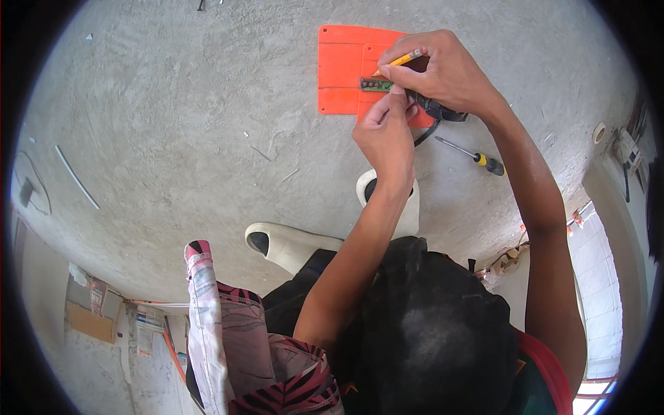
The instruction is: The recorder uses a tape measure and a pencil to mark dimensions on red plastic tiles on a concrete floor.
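My right hand grips a yellow pencil, its point down near an orange plastic sheet on the floor. Just below that tip lies a narrow green strip with dark round spots; it looks like the end of a tape measure's blade. The fingers of my left hand are pinched on the strip's right end. Between and behind my hands shows a black case with a strap, partly hidden, perhaps the tape measure's body. A smaller orange piece lies on the larger sheet, under the strip.
A screwdriver with a black and yellow handle lies right of my hands. My pale shoes rest on the grey concrete floor, with scattered scraps and a thin tube at left. A tape roll is far right.
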`<state>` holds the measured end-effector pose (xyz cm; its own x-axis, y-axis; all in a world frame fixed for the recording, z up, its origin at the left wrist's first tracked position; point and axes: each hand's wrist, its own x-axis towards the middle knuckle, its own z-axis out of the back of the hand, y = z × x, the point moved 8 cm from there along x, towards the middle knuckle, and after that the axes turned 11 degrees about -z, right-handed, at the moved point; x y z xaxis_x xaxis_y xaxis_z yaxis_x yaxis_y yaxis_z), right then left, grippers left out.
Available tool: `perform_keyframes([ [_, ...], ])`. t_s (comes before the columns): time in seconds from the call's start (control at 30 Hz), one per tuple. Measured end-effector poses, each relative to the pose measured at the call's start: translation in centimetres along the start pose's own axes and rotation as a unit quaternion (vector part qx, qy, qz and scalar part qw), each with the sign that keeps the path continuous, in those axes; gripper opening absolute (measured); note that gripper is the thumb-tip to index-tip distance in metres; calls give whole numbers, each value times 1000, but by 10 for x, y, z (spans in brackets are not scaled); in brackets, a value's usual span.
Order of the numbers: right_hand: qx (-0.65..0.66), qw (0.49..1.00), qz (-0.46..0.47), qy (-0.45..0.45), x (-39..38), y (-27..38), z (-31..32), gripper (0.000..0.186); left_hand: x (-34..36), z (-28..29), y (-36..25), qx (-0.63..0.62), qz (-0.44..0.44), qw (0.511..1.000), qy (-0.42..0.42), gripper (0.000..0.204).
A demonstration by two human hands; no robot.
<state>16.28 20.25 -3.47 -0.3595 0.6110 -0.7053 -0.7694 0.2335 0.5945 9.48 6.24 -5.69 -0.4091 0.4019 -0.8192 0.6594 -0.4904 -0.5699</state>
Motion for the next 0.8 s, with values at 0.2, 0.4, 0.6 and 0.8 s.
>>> perform_keyframes([
  [0.2,-3,1000,0,0,1,-2,2,21,1,-1,3,1,3,1000,3,36],
  [0.4,-4,1000,-2,-4,0,-3,1,21,0,-2,1,-3,1,1000,5,36],
  [0.6,4,999,41,-33,1,-4,3,29,1,-2,1,3,-3,1000,6,36],
  [0.8,-16,1000,10,-4,1,-3,0,21,1,-3,-1,-7,-5,1000,9,36],
])
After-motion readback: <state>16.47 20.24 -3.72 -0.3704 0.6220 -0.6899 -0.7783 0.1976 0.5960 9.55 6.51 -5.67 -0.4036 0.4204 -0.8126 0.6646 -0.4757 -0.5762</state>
